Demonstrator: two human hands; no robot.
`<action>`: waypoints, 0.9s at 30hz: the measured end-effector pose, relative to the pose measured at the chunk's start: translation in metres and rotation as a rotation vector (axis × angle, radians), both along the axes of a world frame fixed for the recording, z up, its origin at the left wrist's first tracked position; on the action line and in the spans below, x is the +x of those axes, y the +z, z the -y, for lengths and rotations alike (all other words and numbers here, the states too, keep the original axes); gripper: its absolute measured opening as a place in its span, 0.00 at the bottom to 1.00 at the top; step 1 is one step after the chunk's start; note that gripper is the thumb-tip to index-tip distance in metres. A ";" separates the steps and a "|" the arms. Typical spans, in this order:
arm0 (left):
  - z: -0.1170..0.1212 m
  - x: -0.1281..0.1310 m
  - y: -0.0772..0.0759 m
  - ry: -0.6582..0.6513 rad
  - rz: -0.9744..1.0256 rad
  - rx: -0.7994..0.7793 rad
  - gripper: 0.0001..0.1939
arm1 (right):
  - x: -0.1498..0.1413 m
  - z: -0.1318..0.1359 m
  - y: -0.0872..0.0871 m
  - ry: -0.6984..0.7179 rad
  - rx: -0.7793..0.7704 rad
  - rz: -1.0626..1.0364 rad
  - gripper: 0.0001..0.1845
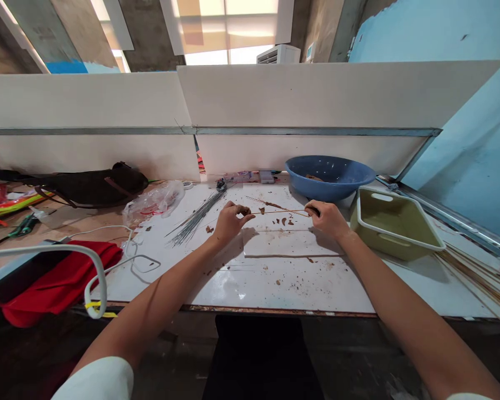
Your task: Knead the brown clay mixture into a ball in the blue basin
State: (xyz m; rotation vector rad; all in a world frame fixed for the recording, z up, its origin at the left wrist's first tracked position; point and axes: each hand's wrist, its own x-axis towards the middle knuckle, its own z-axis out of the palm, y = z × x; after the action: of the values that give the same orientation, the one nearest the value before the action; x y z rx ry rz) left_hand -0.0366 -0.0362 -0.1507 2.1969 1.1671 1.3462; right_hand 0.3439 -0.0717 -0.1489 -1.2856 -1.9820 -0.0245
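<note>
Head view, left hand (230, 222), right hand (325, 218) pinching stick (279, 211) (packet (240, 176) unreadable)

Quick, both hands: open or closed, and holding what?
Left hand: closed, pinching a brown lump at the end of a thin stick.
Right hand: closed, gripping the thin stick's other end.

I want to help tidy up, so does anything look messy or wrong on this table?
Yes. Little brown crumbs are scattered across the white table, even near its front edge, so they look spilled.
</note>
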 end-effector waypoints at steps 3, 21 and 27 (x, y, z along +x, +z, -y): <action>0.000 0.001 0.001 -0.005 -0.045 0.012 0.10 | -0.002 0.001 0.001 0.016 -0.023 -0.011 0.09; 0.013 0.014 0.004 -0.022 -0.293 0.064 0.11 | -0.018 0.006 0.001 0.111 -0.118 -0.027 0.10; 0.009 0.013 -0.004 -0.042 -0.346 0.035 0.04 | -0.029 0.011 0.008 0.090 -0.110 -0.185 0.16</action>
State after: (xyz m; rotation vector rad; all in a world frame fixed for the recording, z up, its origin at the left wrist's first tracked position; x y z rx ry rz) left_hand -0.0232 -0.0451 -0.1545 2.5355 1.2085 1.0002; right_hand 0.3148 -0.0829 -0.1411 -1.2196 -1.9009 0.2413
